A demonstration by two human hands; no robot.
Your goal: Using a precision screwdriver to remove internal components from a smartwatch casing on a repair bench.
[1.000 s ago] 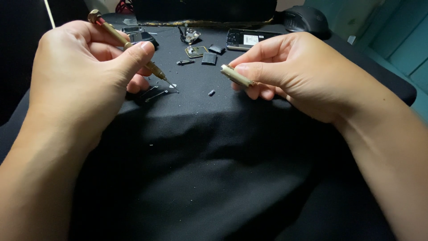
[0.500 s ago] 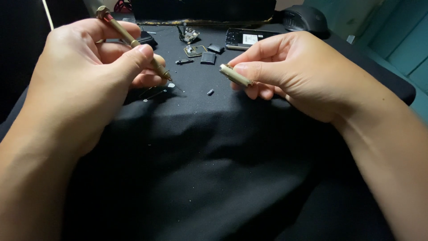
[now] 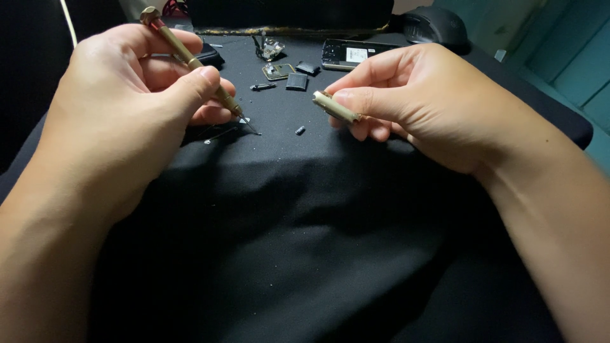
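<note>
1. I'm seeing my left hand (image 3: 136,95) at the upper left of the frame, fingers curled shut around a slim brass-coloured precision screwdriver (image 3: 190,60). The thumb is pressing on the shaft.
2. The screwdriver is lying tilted: its round cap is pointing to the upper left, and its thin tip is sitting down right on the black cloth-covered table (image 3: 305,241), just beside a small bright speck.
3. My right hand (image 3: 419,101) is sitting at the upper centre-right, thumb and forefinger pinching a short pale metal cylinder (image 3: 335,107). The other fingers are folded loosely under it.
4. A tiny dark screw-like piece (image 3: 300,130) is lying on the cloth between the two hands, touching neither.
5. Along the top edge I'm seeing a flat opened phone body (image 3: 356,54), two small dark square parts (image 3: 297,80) and a small tangled metal part (image 3: 272,47).
6. A black computer mouse (image 3: 435,26) is sitting at the upper right.
</note>
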